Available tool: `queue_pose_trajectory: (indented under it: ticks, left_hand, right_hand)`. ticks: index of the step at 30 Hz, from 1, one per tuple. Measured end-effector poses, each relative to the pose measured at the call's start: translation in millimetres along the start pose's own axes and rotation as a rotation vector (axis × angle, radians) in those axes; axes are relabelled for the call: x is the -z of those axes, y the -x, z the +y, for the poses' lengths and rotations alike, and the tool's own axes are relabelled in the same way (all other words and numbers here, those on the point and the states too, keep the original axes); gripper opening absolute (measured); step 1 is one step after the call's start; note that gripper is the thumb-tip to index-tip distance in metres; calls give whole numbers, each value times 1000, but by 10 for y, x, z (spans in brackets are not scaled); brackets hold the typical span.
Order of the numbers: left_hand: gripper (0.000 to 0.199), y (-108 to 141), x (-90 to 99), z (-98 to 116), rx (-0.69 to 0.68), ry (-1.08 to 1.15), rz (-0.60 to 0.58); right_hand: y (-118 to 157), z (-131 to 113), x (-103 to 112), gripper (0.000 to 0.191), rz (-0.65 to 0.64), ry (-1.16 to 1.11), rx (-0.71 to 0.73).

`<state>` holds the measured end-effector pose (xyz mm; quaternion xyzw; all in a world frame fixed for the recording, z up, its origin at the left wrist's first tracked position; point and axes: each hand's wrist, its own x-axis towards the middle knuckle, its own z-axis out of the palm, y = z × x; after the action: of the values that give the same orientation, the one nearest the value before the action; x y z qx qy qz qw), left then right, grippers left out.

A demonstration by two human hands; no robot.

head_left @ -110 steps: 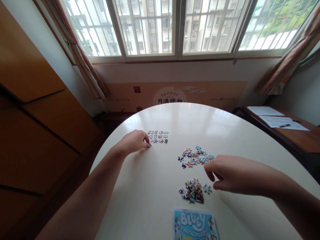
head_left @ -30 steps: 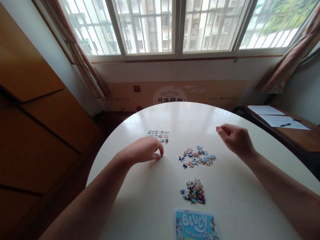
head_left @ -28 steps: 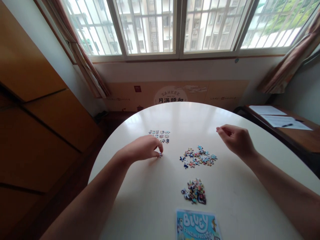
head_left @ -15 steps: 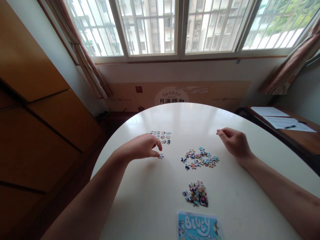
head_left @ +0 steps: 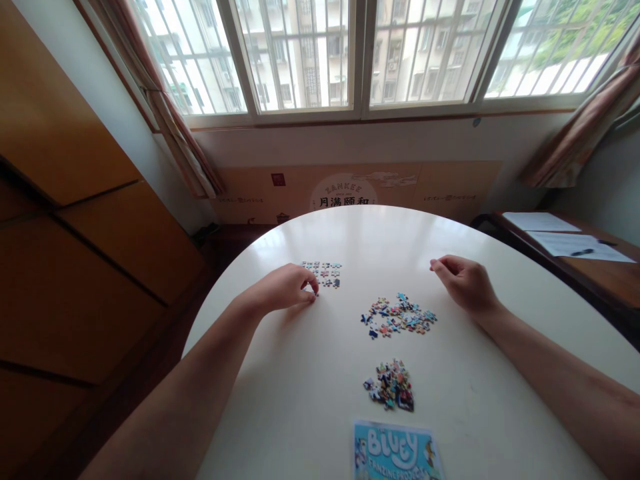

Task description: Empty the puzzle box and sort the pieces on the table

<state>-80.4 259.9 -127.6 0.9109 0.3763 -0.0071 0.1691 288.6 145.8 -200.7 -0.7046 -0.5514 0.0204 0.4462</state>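
My left hand [head_left: 293, 288] pinches a small jigsaw puzzle piece [head_left: 317, 294] between thumb and forefinger, mostly covered by the fingertips. Just beyond it lie rows of separate puzzle pieces [head_left: 325, 273], partly hidden behind the hand. My right hand [head_left: 464, 283] rests closed on the right side, thumb and fingers pressed together; what they hold, if anything, cannot be made out. Between the hands spreads a loose group of puzzle pieces [head_left: 400, 316]. Nearer to me is a tighter, heaped pile of puzzle pieces [head_left: 391, 385].
Everything lies on a round white table [head_left: 300, 413]. A blue "Bluey" card [head_left: 397, 450] sits at the near edge of view. To the right, a brown side table [head_left: 607, 273] bears paper sheets [head_left: 583, 245] and pens. Wooden cabinets [head_left: 75, 267] stand on the left.
My left thumb and forefinger have closed on the single puzzle piece and carried it a little away from me, towards the rows. My right hand has hardly moved.
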Motion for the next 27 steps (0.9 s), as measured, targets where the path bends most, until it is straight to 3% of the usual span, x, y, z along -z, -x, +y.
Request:
queue_pose_trajectory:
  ticks: [6, 12, 22, 27]
  left_hand:
    - [21, -12, -15, -47, 1, 30, 42]
    - [24, 58, 89, -58, 76, 63, 194]
    - [20, 12, 16, -43, -29, 26, 41]
    - [22, 1, 10, -30, -11, 2, 41]
  right_hand:
    - [6, -3, 2, 44, -31, 5, -6]
    - [9, -33, 6, 44, -33, 10, -10]
    - [13, -25, 8, 42, -39, 10, 10]
    - [11, -35, 12, 42, -47, 9, 7]
